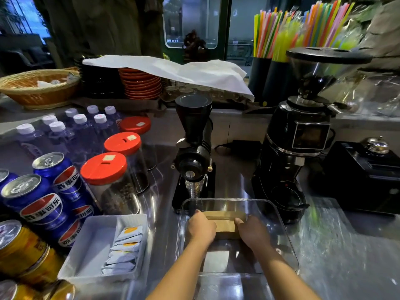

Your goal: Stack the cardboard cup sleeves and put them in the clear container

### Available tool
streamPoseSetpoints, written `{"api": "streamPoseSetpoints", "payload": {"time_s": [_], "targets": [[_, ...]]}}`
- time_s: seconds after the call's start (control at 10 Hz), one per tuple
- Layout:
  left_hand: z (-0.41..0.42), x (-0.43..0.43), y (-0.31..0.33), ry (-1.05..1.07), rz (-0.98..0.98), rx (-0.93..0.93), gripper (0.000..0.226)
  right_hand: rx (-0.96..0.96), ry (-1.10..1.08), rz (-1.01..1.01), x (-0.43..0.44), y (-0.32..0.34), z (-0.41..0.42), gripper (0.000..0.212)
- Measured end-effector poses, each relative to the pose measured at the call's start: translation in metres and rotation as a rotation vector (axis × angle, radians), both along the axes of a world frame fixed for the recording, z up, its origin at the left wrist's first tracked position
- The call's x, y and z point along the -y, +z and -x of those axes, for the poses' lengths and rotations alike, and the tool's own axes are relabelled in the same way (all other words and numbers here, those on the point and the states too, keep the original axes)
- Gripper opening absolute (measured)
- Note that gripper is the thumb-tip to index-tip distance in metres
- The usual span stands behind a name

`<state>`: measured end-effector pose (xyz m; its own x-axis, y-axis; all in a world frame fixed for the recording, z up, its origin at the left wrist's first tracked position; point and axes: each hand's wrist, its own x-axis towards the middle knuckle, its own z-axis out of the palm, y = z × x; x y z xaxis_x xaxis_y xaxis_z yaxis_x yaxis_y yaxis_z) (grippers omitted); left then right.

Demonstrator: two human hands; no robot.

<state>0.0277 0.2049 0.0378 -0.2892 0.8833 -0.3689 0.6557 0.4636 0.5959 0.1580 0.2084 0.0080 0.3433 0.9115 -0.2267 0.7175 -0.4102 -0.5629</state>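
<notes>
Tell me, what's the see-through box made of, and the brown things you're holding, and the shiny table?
The clear container looks like hard, glossy plastic: you see straight through its walls. The cup sleeves, held between the left hand and right hand, look like matte brown cardboard. The counter seems to be polished metal, probably steel, since it mirrors the lights.

Reflective steel bench (337,239) backed by a raised ledge (242,114). Behind it, a dark-framed window (190,22) admits dim bluish light. Rough rock-textured wall (381,24) at far right.
</notes>
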Motion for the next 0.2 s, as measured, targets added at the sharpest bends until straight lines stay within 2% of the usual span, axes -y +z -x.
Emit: {"api": "streamPoseSetpoints", "payload": {"time_s": [0.1,0.2], "targets": [[-0.001,0.003,0.009,-0.008,-0.046,0.05,0.05,0.001,-0.012,-0.057,0.004,0.007,-0.002,0.043],[-0.002,0.015,0.032,-0.048,-0.248,0.065,0.056,-0.097,-0.001,-0.181,0.006,0.033,-0.004,0.036]]}}
